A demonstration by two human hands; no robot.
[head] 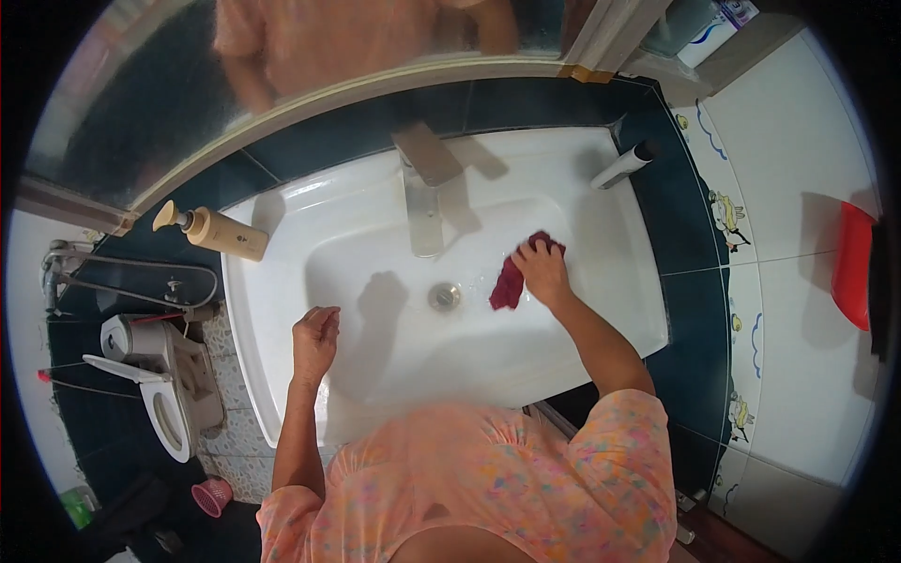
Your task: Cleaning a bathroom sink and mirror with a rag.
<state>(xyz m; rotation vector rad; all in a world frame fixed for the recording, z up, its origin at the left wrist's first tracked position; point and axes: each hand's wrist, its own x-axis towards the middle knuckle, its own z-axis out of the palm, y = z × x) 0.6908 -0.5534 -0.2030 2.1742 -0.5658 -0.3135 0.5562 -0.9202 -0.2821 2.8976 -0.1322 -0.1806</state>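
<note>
A dark red cloth (507, 286) lies against the right side of the white ceramic washbasin (450, 366), with small water drops beside it. My right hand (543, 271) presses on the cloth's upper part, fingers bent over it. Over the basin's left edge hangs my left hand (316, 341), its fingers curled with nothing visible in them. Between the hands is the metal drain (445, 298), and behind it stands the faucet (424, 204).
A pump bottle (229, 233) stands on the basin's left rim, a white tube with a dark end (619, 169) at the back right. A mirror (352, 42) spans the wall behind. A toilet (169, 415) is at left; a red holder (850, 267) hangs at right.
</note>
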